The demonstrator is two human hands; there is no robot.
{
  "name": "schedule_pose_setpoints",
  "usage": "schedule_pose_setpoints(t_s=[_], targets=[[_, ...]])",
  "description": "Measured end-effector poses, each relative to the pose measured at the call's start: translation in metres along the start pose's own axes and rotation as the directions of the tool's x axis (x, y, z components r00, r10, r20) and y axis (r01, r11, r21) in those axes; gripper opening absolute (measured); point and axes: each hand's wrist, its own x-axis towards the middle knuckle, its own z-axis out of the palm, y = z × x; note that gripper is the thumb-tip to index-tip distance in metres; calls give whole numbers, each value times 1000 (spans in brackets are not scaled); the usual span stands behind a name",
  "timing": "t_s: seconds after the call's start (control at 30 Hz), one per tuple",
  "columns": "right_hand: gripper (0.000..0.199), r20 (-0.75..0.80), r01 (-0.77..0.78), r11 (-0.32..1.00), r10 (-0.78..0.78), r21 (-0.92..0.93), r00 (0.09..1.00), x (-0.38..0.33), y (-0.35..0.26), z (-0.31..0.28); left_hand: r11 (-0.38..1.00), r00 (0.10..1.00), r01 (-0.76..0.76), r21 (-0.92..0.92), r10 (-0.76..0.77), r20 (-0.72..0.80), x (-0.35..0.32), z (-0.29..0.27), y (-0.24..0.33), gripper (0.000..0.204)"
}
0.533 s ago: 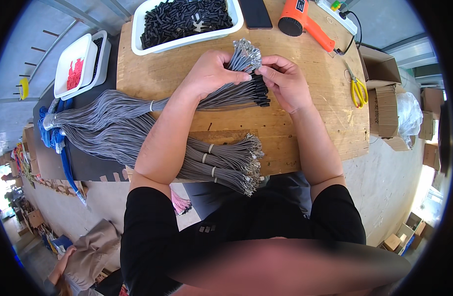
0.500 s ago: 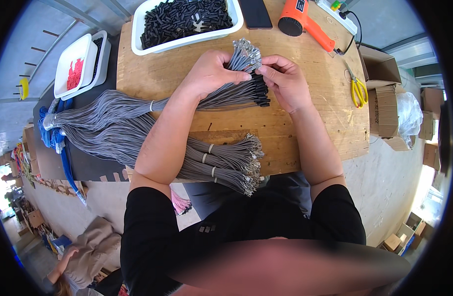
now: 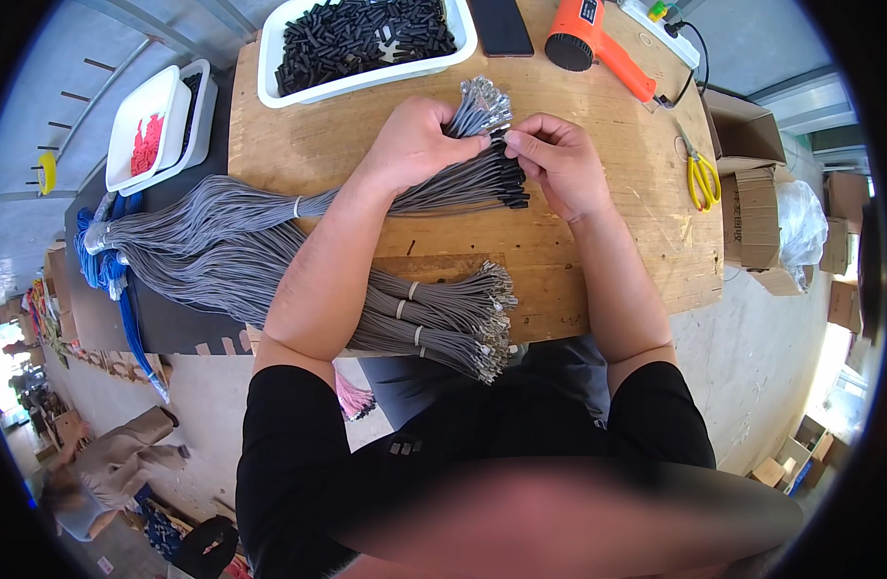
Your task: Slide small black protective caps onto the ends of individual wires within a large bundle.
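My left hand (image 3: 419, 145) is closed round the upper part of a bundle of thin grey wires (image 3: 434, 188), whose bare metal-tipped ends (image 3: 484, 104) fan out past the thumb. Just right of it, my right hand (image 3: 559, 164) pinches with thumb and forefinger; a small dark piece, like the sleeves below, shows at the fingertips. Black sleeves (image 3: 511, 183) cover the lower wire ends of this bundle. Nearer to me, under my left forearm, lie more grey wire bundles (image 3: 434, 314) with metal tips, held by pale bands.
At the back stands a white tray (image 3: 366, 92) of short black tubes. Left of it are stacked trays (image 3: 125, 121) with red pieces. A phone (image 3: 501, 27), an orange heat gun (image 3: 598, 48), yellow-handled scissors (image 3: 702, 179) and blue cords (image 3: 125, 318) lie around; a person (image 3: 125, 463) bends at lower left.
My right fingertips have shifted slightly down along the wire ends, and a dark piece now shows there. My left hand keeps its hold. The person at lower left has moved further left.
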Motion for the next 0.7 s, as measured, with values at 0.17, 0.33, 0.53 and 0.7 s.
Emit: schedule_pose_setpoints(t_s=[0.17, 0.33, 0.53, 0.7], targets=[[12, -50, -89, 917, 118, 388, 992, 8, -8, -14, 981, 999, 36, -190, -27, 45, 1, 0, -2, 23], [22, -156, -55, 740, 214, 671, 964, 13, -11, -25, 940, 995, 99, -326, -94, 31, 2, 0, -2, 22], [21, -86, -51, 815, 122, 578, 989, 11, -3, -31, 916, 994, 108, -385, -105, 30, 1, -1, -1, 21], [24, -70, -50, 907, 87, 418, 994, 7, -3, -26, 914, 994, 111, -391, -107, 32, 0, -2, 2, 22]])
